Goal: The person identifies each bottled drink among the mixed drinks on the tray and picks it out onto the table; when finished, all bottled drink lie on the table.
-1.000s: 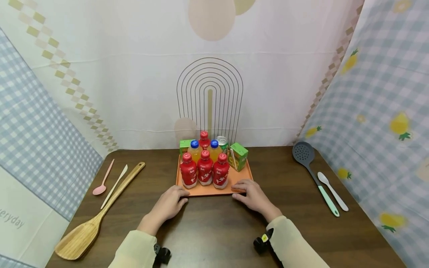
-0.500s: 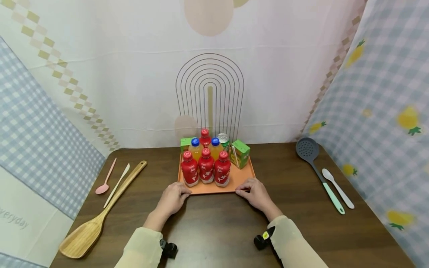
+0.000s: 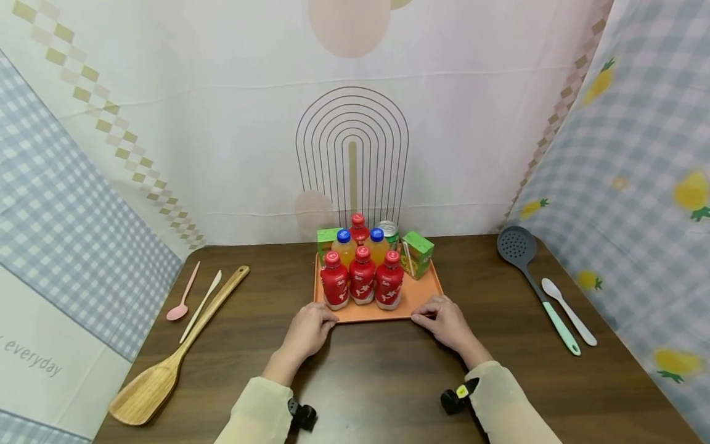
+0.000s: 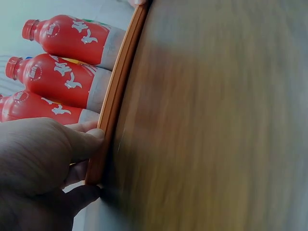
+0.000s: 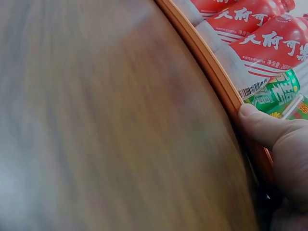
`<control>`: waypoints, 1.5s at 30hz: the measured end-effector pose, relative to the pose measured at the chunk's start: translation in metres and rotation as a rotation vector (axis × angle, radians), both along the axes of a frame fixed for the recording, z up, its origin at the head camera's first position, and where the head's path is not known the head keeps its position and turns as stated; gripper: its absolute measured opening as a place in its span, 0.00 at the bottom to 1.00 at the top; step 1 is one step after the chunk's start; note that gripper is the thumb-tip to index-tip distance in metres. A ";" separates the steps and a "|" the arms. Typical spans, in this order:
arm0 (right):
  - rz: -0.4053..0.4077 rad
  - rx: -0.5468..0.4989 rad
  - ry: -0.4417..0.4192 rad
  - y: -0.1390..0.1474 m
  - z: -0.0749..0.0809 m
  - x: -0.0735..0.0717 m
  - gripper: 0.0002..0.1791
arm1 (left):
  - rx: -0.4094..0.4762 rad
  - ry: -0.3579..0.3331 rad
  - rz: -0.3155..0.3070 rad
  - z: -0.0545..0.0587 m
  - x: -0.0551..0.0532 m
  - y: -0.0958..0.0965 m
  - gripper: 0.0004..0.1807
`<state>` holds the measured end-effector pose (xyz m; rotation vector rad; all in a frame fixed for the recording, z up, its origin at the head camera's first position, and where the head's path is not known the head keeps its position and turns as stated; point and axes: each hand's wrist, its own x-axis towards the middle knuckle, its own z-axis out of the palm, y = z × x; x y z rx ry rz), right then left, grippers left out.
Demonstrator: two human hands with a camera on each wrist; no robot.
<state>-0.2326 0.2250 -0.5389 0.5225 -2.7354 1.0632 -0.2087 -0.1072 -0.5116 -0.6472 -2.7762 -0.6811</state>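
An orange tray point(image 3: 413, 300) carries several drinks. Three red cola bottles point(image 3: 362, 280) stand along its front, with two blue-capped bottles of yellow-orange drink point(image 3: 344, 249) behind them. Farther back are another red bottle point(image 3: 358, 229), a green can point(image 3: 389, 232) and a partly hidden green carton point(image 3: 325, 240); a green drink box with a straw point(image 3: 418, 254) stands at right. My left hand point(image 3: 310, 327) grips the tray's front left corner, thumb point(image 4: 91, 139) on the rim. At the front right corner, my right hand point(image 3: 448, 322) pinches the rim, its thumb point(image 5: 260, 122) lying over the edge.
Left on the brown table lie a wooden spatula point(image 3: 148, 388), a white knife point(image 3: 203, 302) and a pink spoon point(image 3: 179, 311). A slotted skimmer point(image 3: 518, 245) and a white spoon point(image 3: 571, 314) lie right. A patterned cloth point(image 3: 244, 154) hangs behind.
Both hands have closed more firmly on the tray's corners. Over the last half second the tray with its drinks has shifted right, both hands moving along. The camera view has also shifted slightly.
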 end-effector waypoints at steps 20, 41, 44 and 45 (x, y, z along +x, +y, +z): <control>-0.094 0.021 -0.052 0.053 -0.003 0.002 0.04 | 0.014 -0.028 0.015 -0.003 -0.007 0.055 0.05; -0.173 -0.011 -0.037 0.066 -0.003 0.003 0.03 | 0.058 -0.057 0.007 -0.004 -0.014 0.070 0.05; -0.163 -0.015 -0.054 0.064 -0.003 0.002 0.02 | 0.078 -0.079 0.004 -0.005 -0.014 0.066 0.04; -0.160 -0.018 -0.060 0.064 -0.003 0.002 0.02 | 0.087 -0.089 0.000 -0.004 -0.014 0.064 0.04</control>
